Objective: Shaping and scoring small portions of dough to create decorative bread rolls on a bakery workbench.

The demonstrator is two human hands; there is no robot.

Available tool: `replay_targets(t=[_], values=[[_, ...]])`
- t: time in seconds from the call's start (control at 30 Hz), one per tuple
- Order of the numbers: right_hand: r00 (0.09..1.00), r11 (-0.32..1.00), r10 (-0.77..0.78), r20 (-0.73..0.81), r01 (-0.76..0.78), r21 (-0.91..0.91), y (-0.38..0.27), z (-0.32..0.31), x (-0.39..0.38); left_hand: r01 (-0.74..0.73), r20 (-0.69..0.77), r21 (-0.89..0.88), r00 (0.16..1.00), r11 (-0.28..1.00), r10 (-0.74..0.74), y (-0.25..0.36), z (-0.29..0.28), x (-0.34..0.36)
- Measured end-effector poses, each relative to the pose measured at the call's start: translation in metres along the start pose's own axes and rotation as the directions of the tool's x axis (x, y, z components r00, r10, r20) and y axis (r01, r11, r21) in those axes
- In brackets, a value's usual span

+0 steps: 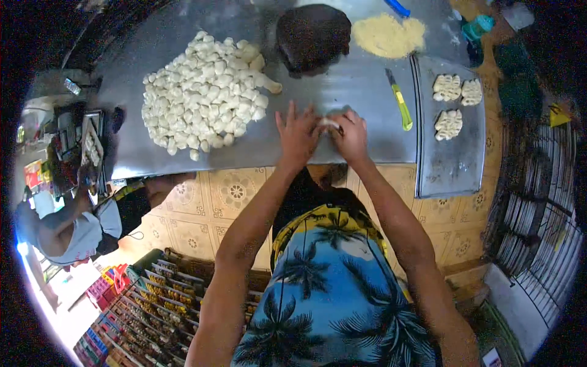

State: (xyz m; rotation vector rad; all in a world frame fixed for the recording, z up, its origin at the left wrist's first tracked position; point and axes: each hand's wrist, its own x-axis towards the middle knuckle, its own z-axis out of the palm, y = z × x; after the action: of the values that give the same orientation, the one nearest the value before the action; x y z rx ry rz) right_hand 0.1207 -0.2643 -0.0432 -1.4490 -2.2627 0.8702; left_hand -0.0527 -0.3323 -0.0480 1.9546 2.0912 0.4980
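My left hand (pixel 298 136) rests low over the metal table with its fingers spread, beside a small piece of pale dough (pixel 329 123). The fingers of my right hand (pixel 351 136) are curled around that dough piece at the table's near side. To the left lies a wide heap of small white dough balls (pixel 205 92), a larger dough strip (pixel 267 83) at its right edge. Beyond my hands sits a big dark brown lump (pixel 312 38), perhaps a filling. A knife with a yellow-green handle (pixel 402 105) lies to the right of my right hand.
A metal tray (pixel 452 165) at the right holds three ridged dough pieces (pixel 448 124). Pale yellow powder (pixel 389 37) is spread at the far right, near a blue object (pixel 398 8) and a teal container (pixel 478 27). Another person (pixel 79 226) is at the left. Racks (pixel 159 306) stand behind me.
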Motion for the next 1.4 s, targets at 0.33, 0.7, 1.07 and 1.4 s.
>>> replay_targets(t=[0.33, 0.7, 1.07, 1.4], values=[[0.993, 0.995, -0.104, -0.057, 0.104, 0.006, -0.001, -0.005, 0.001, -0.006, 0.110, 0.004, 0.994, 1.000, 0.005, -0.003, -0.008, 0.010], [0.950, 0.972, -0.224, -0.218, 0.235, 0.024, 0.002, -0.006, -0.012, -0.063, -0.010, -0.021, 0.998, 0.998, 0.063, -0.011, -0.009, 0.006], [0.907, 0.924, -0.382, -0.177, 0.378, -0.057, -0.010, 0.001, -0.031, -0.102, 0.140, -0.206, 0.981, 0.973, 0.133, -0.028, -0.024, -0.004], [0.974, 0.977, -0.100, -0.203, 0.135, 0.164, -0.050, 0.031, 0.055, -0.124, -0.061, 0.352, 0.986, 0.928, 0.155, -0.133, -0.092, 0.105]])
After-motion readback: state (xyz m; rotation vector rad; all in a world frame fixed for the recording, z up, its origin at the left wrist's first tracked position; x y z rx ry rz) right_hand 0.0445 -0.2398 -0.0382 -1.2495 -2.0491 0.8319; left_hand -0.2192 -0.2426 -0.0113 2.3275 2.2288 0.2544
